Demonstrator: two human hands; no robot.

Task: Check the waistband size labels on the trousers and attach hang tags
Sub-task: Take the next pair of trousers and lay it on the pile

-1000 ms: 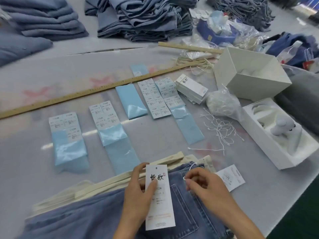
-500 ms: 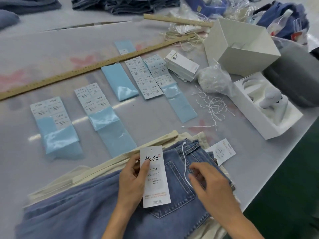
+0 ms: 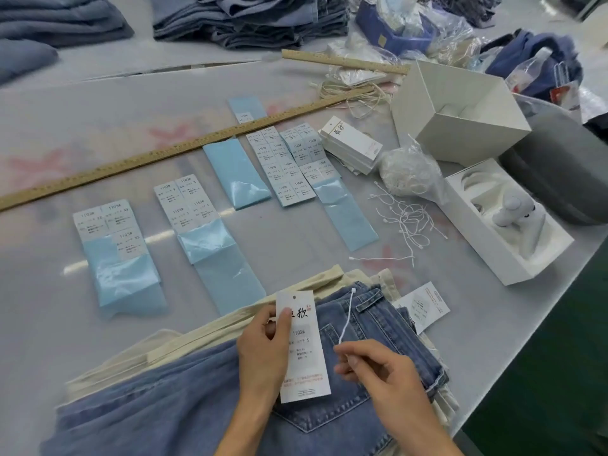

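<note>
The grey table (image 3: 98, 133) carries a long wooden ruler (image 3: 158, 159) at ten o'clock, sticker sheets (image 3: 184, 205) centrally, jeans (image 3: 184, 406) at six.

only one view existed, a wide-angle camera worn on the person's head. it looked forward and down across the table (image 3: 138, 103), close above both hands and the jeans (image 3: 184, 393) at the near edge, the far stacks (image 3: 250, 18) curving away at top.
</note>
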